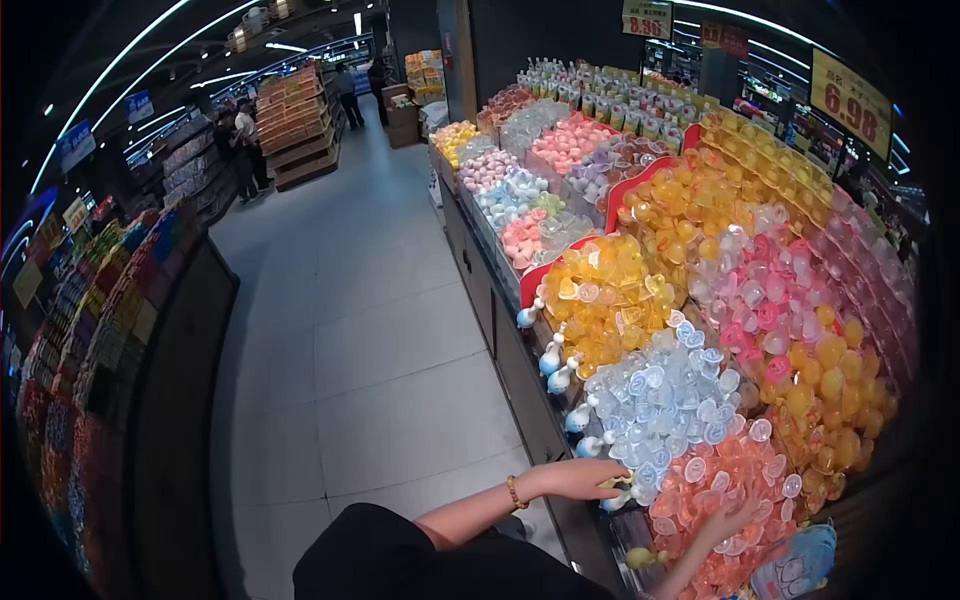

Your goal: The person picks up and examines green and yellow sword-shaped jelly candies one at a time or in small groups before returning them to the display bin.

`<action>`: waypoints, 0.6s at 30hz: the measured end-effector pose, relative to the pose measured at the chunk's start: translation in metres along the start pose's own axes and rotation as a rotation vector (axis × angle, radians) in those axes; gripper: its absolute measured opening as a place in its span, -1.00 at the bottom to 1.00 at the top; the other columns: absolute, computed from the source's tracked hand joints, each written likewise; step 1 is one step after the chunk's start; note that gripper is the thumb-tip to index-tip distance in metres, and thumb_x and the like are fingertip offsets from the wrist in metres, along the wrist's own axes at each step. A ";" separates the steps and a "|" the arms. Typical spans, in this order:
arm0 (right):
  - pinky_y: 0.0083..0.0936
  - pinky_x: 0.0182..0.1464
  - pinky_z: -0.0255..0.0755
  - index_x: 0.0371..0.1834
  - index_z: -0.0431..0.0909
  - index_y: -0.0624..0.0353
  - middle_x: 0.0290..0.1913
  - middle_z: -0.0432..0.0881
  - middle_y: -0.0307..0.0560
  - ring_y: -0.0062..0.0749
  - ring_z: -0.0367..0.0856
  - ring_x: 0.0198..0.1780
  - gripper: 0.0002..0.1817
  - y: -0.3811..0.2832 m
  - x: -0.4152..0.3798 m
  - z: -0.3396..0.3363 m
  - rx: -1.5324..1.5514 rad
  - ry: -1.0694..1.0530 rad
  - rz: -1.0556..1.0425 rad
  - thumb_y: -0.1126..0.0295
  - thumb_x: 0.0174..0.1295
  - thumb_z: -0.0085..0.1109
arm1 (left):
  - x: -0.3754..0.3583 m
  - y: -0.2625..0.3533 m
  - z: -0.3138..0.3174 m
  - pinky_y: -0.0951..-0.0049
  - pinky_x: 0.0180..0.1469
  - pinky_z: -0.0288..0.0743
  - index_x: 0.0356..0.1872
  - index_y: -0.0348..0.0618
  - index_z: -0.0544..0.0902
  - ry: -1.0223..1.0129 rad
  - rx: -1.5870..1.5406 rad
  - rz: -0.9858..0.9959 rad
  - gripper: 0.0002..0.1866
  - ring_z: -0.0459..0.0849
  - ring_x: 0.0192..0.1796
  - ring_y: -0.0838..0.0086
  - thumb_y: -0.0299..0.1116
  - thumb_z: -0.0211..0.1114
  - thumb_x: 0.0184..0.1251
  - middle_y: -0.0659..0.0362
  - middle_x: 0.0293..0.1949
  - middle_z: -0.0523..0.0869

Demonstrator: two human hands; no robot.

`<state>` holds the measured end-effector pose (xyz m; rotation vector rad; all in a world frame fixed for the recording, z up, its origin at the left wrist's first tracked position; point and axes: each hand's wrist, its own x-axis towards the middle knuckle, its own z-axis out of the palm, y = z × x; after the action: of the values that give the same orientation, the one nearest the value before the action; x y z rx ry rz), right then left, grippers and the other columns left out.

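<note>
My left hand (585,479) reaches to the front edge of the display, beside the pale blue jelly cups (660,400). Its thumb and fingers curl round something small and yellowish, partly hidden, close to a white-and-blue bird-shaped ornament (615,499). My right hand (735,517) lies over the heap of orange jelly cups (700,475) with its fingers apart; no cup shows gripped in it. A yellow-green ornament (638,558) sits on the edge near my right forearm. At the near right corner is a blue printed bag (797,562).
Yellow jelly cups (605,290) and pink ones (765,275) fill bins farther along. Several white-and-blue ornaments line the front edge. A tiled aisle (390,400) runs left, with packed shelves (110,340) beyond. People (248,140) stand far off. A price sign (850,105) hangs at right.
</note>
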<state>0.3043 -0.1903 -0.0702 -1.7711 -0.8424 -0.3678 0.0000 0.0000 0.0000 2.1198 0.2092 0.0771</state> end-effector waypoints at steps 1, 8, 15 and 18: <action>-0.15 0.39 0.20 0.18 0.51 0.26 0.30 0.44 0.09 -0.02 0.31 0.39 -0.61 -0.018 0.006 0.000 -0.133 0.051 -0.040 0.44 0.32 -0.09 | 0.005 0.004 0.004 0.17 0.22 0.39 0.28 -0.21 0.38 0.007 -0.009 0.022 -0.48 0.53 0.18 0.07 -0.11 0.11 0.44 -0.12 0.13 0.55; -0.30 0.19 0.36 -0.05 0.55 0.32 0.11 0.57 0.07 -0.14 0.53 0.16 -0.71 -0.124 -0.118 -0.120 0.029 0.029 0.157 0.63 0.21 -0.11 | -0.011 0.082 0.127 0.18 0.25 0.36 0.29 -0.25 0.36 -0.271 0.131 0.157 -0.46 0.50 0.20 0.05 -0.07 0.07 0.46 -0.09 0.17 0.52; -0.36 0.10 0.41 -0.07 0.53 0.27 0.00 0.61 0.08 -0.06 0.59 0.08 -0.80 -0.117 -0.240 -0.280 -0.110 0.031 0.563 0.54 0.27 0.00 | -0.007 0.166 0.272 0.20 0.31 0.32 0.34 -0.21 0.34 -0.682 0.282 0.450 -0.42 0.47 0.26 0.06 -0.04 0.06 0.46 -0.10 0.20 0.51; -0.30 0.10 0.45 0.09 0.48 0.23 0.06 0.61 0.13 -0.02 0.60 0.09 -0.68 -0.128 -0.285 -0.338 -0.246 -0.156 0.820 0.36 0.30 0.07 | -0.008 0.211 0.317 0.21 0.31 0.33 0.35 -0.21 0.33 -0.892 0.325 0.491 -0.42 0.45 0.28 0.05 -0.06 0.06 0.46 -0.10 0.24 0.49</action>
<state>0.0675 -0.5834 -0.0335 -2.2217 -0.1187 0.2214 0.0608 -0.3756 0.0114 2.2643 -0.8728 -0.6404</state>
